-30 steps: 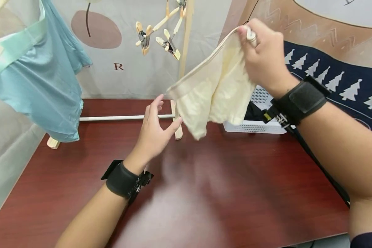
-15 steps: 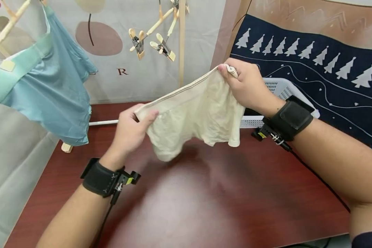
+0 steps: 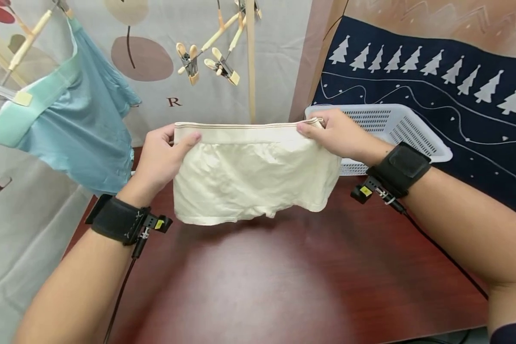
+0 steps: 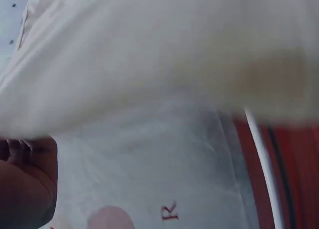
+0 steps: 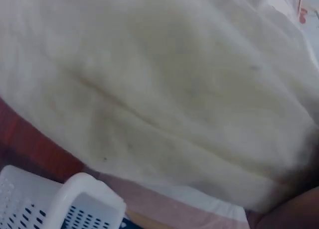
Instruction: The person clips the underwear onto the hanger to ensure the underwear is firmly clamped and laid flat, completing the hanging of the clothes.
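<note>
Cream cotton, lightly creased — a pair of shorts [image 3: 249,179] hangs spread flat above the desk [image 3: 284,282], waistband pulled level. The left hand [image 3: 159,160] pinches one waistband corner, thumb over the front; the right hand [image 3: 337,134] has the same tight grip on the other. The desk is dark red-brown wood. Behind stand a white basket [image 3: 413,131], a wooden rack with pegs [image 3: 206,59], and blue shorts [image 3: 77,114] hung at left.
</note>
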